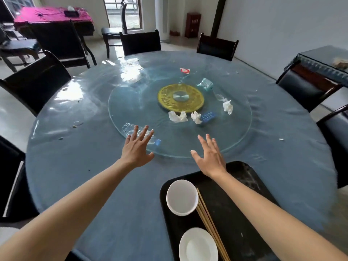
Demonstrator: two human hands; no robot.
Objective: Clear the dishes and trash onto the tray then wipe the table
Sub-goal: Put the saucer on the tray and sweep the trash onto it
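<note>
Under left hand (137, 150), a partly hidden, perhaps crushed bottle (130, 129).

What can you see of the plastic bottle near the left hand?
The bottle is clear, crushed plastic with a blue cap, lying on its side at the near-left rim of the glass turntable, cap end pointing right and toward the camera. It looks empty, though glare makes that uncertain. The left hand hovers over it with fingers spread, hiding its middle; whether they touch it cannot be told.
</note>
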